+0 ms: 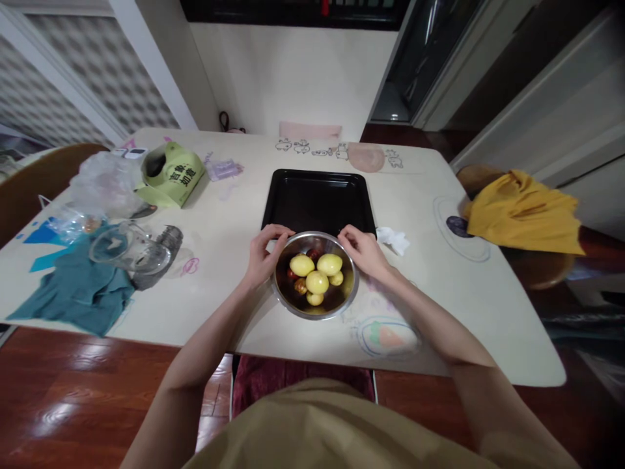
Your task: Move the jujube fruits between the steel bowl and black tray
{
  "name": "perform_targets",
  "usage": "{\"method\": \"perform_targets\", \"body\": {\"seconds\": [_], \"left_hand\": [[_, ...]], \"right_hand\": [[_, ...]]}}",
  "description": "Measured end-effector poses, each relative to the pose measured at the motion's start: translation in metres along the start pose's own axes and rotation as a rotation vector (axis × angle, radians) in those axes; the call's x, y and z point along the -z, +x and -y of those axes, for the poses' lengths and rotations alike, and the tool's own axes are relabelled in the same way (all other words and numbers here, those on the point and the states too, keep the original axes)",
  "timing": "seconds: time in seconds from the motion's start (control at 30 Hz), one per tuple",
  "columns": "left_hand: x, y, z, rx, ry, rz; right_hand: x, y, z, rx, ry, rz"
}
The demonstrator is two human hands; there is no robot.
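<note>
A round stainless steel bowl (282, 293) stands near the front of the table, below the black tray. Several yellow lemons (317, 282) lie in it, among smaller yellow fruits (315, 299) and a few dark red-brown round ones (300, 286) whose kind I cannot make out. My left hand (266, 255) is closed at the bowl's upper left rim, thumb and fingers together. On the upper right rim my right hand (362, 250) grips in the same way. The fingertips of both hands reach close to the near edge of the black baking tray (319, 198), partly hidden behind the bowl.
A crumpled white tissue (393, 240) lies right of the tray. At left are a glass pitcher (129, 249), a teal cloth (73, 290), a clear plastic bag (105, 185) and a green paper box (173, 174). A yellow cloth (527, 212) hangs over a chair at right.
</note>
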State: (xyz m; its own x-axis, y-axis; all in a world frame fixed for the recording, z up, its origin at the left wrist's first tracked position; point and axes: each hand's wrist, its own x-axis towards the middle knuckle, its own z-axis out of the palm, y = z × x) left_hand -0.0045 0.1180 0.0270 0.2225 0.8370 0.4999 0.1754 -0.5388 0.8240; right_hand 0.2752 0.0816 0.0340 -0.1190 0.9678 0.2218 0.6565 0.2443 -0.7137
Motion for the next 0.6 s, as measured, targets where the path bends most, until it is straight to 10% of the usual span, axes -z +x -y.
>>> {"method": "perform_targets", "body": {"seconds": [0.27,0.6], "left_hand": [[-0.002,-0.005,-0.015,-0.058,0.026,0.053],[0.001,-0.005,-0.015,-0.265,0.074,0.266]], "right_hand": [[0.011,0.004,-0.010,-0.345,0.286,0.560],[0.009,0.003,0.007,-0.516,0.444,0.458]]}}
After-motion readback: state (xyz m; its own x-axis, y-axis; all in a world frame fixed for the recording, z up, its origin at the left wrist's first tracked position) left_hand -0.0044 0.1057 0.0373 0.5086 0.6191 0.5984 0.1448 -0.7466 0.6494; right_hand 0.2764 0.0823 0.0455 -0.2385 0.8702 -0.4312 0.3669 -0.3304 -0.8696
